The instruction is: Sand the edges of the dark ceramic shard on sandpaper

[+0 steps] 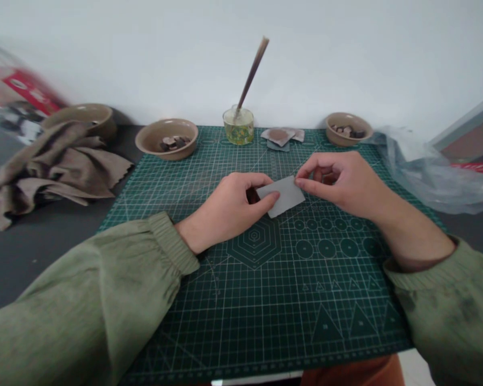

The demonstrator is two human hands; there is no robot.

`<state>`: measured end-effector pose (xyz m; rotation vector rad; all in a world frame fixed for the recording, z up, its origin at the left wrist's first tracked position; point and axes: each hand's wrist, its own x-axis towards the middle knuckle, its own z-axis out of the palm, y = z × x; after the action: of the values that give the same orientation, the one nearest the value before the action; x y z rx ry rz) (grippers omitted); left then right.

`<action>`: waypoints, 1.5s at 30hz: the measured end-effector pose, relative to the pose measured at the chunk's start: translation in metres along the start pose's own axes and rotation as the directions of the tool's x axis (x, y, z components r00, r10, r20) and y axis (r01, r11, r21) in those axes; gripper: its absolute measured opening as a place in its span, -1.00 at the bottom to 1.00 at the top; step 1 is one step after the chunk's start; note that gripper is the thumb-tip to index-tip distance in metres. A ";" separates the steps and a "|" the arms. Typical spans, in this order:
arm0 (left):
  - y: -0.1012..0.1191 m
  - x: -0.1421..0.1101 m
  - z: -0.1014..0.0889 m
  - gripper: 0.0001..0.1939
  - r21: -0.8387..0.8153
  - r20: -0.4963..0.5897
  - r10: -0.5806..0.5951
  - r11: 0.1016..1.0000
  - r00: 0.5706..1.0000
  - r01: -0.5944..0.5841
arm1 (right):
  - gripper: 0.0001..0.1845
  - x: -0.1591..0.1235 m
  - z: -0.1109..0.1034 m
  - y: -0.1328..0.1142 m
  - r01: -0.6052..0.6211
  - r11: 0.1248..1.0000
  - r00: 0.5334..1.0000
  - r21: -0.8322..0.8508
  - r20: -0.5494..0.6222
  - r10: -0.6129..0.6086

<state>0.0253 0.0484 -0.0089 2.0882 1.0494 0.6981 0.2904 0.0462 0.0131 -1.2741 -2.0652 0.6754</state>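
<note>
A small grey rectangular sheet [284, 195], like sandpaper, is held just above the green cutting mat [265, 300]. My left hand [227, 212] is curled, its thumb pressing on the sheet's left edge, and something dark sits hidden under its fingers. My right hand [338, 182] pinches the sheet's upper right corner between thumb and forefinger. Both arms wear olive green sleeves.
At the back stand a brown bowl of dark pieces [167, 138], a glass jar of yellowish liquid with a brush [238, 124], a stack of small grey sheets [280, 137] and another bowl [348, 128]. Brown cloth [60, 166] lies left, crumpled plastic [434, 171] right.
</note>
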 end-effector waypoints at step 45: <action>0.006 -0.004 -0.019 -0.32 0.199 0.202 0.378 0.887 0.903 -0.416 | -0.86 0.010 -0.002 0.047 -0.235 0.971 0.915 -0.043 -0.346 0.206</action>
<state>0.0126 0.0493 0.0065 2.5624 0.6409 0.6072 0.3166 0.0745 -0.0157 -1.5685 -1.6990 0.4297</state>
